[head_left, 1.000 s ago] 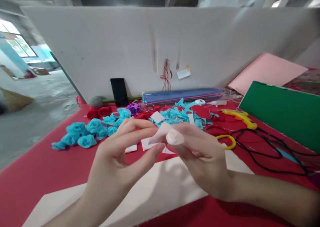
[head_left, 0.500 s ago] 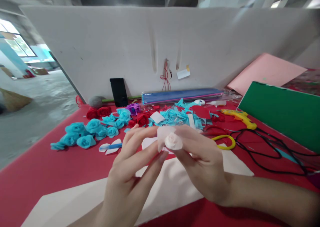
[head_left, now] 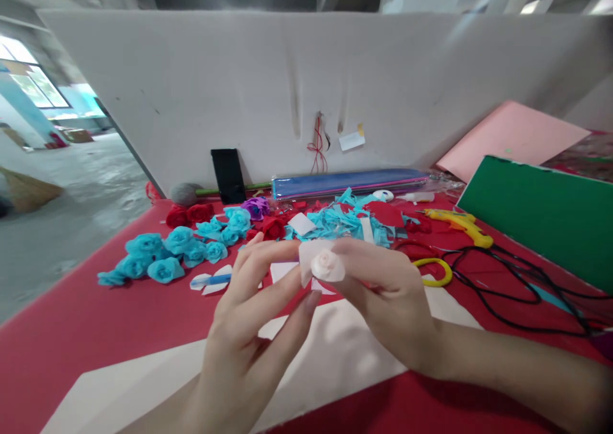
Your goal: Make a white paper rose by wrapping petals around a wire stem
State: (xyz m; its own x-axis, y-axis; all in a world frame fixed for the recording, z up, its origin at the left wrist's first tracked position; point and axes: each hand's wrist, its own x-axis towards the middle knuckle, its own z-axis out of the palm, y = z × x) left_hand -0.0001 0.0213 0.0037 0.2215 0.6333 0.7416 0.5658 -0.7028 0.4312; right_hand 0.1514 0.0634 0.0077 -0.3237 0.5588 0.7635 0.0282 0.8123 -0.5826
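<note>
At frame centre, a pale paper rose (head_left: 328, 266) is pinched at its base in the right hand's (head_left: 387, 306) narrow grip, seemingly to keep the roll tight. The left hand's (head_left: 249, 319) fingertips are closed on its outer petal, above the worktop (head_left: 71, 332).

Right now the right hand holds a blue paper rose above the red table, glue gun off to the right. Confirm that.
Wrong colour: the paper rose in the right hand is white, not blue, as the head view shows. It is above the red table, glue gun to the right.
</note>
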